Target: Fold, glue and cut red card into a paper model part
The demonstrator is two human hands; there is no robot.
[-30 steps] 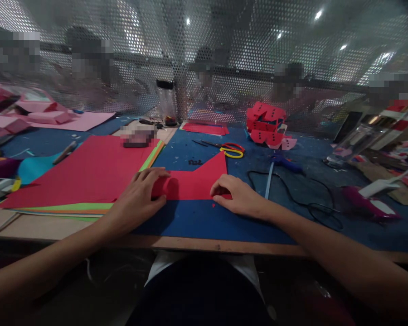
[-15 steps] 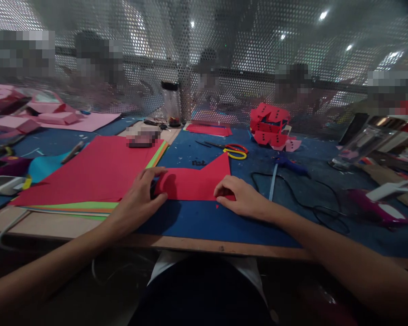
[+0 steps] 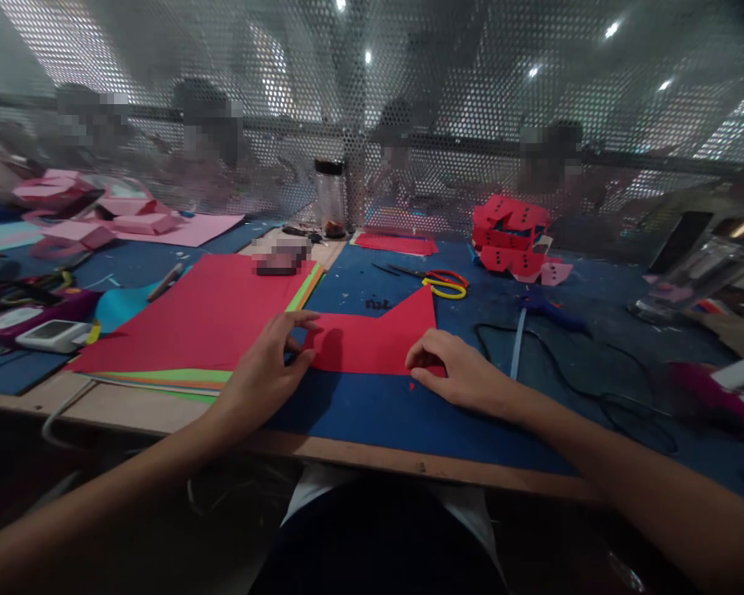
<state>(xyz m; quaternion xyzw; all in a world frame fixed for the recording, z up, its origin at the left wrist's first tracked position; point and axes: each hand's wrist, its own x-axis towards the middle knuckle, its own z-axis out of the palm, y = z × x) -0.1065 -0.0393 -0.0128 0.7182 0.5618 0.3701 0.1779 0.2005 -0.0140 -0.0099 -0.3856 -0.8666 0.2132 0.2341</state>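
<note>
A cut piece of red paper (image 3: 372, 343) lies on the blue mat in front of me, its right end rising to a point. At its left end is my left hand (image 3: 273, 355), thumb and fingers apart, fingertips resting at the edge. My right hand (image 3: 452, 368) is curled over the lower right corner, with thumb and index finger closed around the paper there. Just below that hand lies a tiny red scrap (image 3: 412, 387). Beyond the paper's peak are scissors (image 3: 450, 285) with red and yellow handles.
To the left lies a stack of coloured sheets (image 3: 186, 310), red on top, with a blurred dark object (image 3: 280, 258) on it. Behind stand a clear jar (image 3: 331, 198) and a red paper model (image 3: 513, 240). A blue glue gun (image 3: 555, 312) trails its cord at right.
The whole view has shifted, so everything sits slightly further right and lower. Both hands stay at the two ends of the red paper, which lies in the same place on the mat.
</note>
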